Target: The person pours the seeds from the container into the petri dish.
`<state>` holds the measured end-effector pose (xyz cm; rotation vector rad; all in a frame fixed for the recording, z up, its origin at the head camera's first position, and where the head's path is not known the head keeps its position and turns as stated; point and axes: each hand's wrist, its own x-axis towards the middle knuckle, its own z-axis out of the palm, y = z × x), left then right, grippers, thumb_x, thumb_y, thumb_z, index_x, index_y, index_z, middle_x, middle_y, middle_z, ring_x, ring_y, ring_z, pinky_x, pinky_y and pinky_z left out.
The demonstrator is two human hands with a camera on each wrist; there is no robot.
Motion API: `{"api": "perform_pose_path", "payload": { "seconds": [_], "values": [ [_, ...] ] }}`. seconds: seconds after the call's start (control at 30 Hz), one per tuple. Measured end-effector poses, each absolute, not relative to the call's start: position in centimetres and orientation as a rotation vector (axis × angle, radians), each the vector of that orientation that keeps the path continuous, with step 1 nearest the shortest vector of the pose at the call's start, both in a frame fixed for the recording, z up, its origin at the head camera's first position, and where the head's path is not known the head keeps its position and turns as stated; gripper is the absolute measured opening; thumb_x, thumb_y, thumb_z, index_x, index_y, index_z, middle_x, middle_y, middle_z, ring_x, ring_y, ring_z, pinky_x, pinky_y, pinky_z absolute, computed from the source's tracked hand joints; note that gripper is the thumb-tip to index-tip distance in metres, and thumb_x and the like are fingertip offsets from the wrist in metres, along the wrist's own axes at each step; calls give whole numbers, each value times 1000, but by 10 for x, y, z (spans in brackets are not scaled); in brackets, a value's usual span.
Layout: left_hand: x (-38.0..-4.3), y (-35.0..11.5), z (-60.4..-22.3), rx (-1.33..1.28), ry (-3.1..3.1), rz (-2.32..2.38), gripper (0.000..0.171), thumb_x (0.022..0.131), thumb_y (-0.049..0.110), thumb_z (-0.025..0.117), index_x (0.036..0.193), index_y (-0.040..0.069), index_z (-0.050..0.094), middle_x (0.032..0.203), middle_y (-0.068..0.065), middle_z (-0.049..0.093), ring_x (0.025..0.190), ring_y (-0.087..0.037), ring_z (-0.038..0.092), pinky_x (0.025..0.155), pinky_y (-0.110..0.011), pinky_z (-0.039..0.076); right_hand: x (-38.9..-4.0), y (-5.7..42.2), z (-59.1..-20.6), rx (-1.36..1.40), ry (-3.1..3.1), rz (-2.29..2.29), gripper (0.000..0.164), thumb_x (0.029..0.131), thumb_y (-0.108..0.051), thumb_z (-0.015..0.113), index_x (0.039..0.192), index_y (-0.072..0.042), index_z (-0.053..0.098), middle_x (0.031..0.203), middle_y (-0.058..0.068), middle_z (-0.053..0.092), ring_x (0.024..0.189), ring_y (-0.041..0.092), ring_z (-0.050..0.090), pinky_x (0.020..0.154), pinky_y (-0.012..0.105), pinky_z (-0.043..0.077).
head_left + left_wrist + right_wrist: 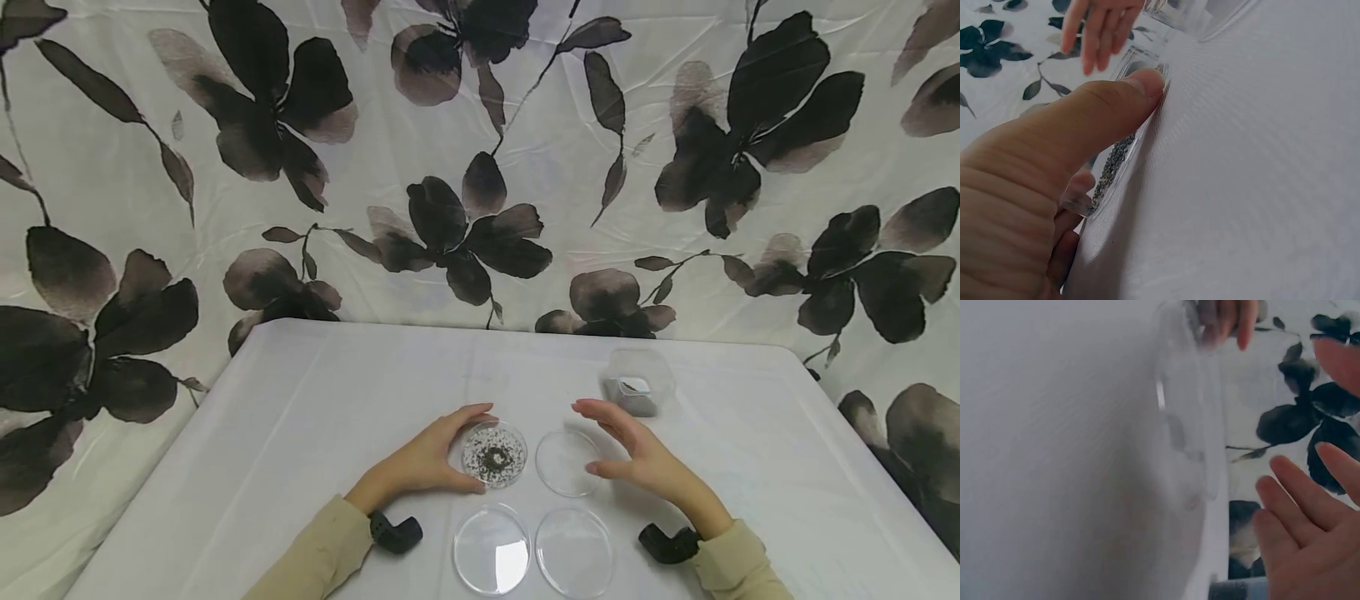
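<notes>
Left hand [431,458]: grasping. It has the clear round dish with dark granules [495,454] by its rim, thumb on the near edge, fingers round the far edge. Dish sits in the mouth of the grip, left part of the rim inside, right part sticking out past the fingertips. Left wrist view agrees: thumb laid along the side wall, other fingertips at the opposite side. Granules are densest mid-dish, scattered thinner toward the rim. Dish looks roughly level; can't tell if its base touches the table [337,392].

Right hand [645,457]: released, nothing held. Fingers extended, thumb apart from them, opening faces the empty clear dish [567,463], just right of the granule dish. From the head view the thumb tip overlaps that dish's right rim; can't confirm contact there. Right wrist view is blurred but shows a gap between the straight fingers and the dish.

Rest: two more clear dishes nearer the person, a front left dish [492,552] with a bright reflection and a front right dish [575,553], side by side. Translucent container [652,375] beyond the right hand, something grey in it. Floral cloth [465,233] behind the table.
</notes>
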<state>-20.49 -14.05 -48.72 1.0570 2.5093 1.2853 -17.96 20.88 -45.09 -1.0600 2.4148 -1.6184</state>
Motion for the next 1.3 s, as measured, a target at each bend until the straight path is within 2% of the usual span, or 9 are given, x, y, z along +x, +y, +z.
{"api": "perform_pose_path", "payload": {
  "seconds": [0.23, 0.53, 0.73, 1.0, 1.3],
  "values": [
    [-204, -139, -489, 1009, 2539, 1278, 104, 64, 37, 93, 151, 19, 39, 143, 10, 53, 137, -18, 42, 115, -49, 29, -179, 217, -464, -957, 2433, -1406, 90, 69, -12, 88, 147, -3, 43, 149, 14, 46, 140, 12, 38, 110, 9, 21],
    [-203, -140, -488, 1018, 2543, 1286, 95, 65, 36, 93, 146, 19, 48, 144, 7, 51, 134, -19, 44, 113, -49, 33, -175, 216, -469, -937, 2528, -1255, 91, 70, -18, 89, 149, -12, 43, 150, 5, 45, 141, 22, 36, 109, 10, 20],
    [-203, -139, -488, 1020, 2542, 1283, 94, 65, 35, 93, 146, 18, 49, 144, 5, 51, 134, -20, 44, 113, -49, 33, -174, 212, -469, -942, 2636, -1202, 89, 69, -24, 90, 146, -11, 47, 147, 4, 49, 138, 26, 40, 111, 13, 23],
    [-204, -137, -486, 1053, 2564, 1257, 94, 66, 39, 92, 146, 18, 48, 145, 3, 50, 135, -23, 44, 112, -52, 32, -176, 208, -464, -947, 2709, -1133, 89, 65, -27, 92, 143, -12, 51, 142, 0, 54, 134, 24, 46, 112, 21, 29],
    [-204, -139, -487, 1049, 2571, 1250, 94, 65, 38, 92, 146, 17, 49, 145, 4, 51, 134, -21, 44, 113, -50, 32, -182, 200, -455, -1082, 2721, -1130, 89, 61, -21, 94, 140, -7, 55, 138, 2, 58, 127, 22, 53, 108, 27, 38]
  ]
}}
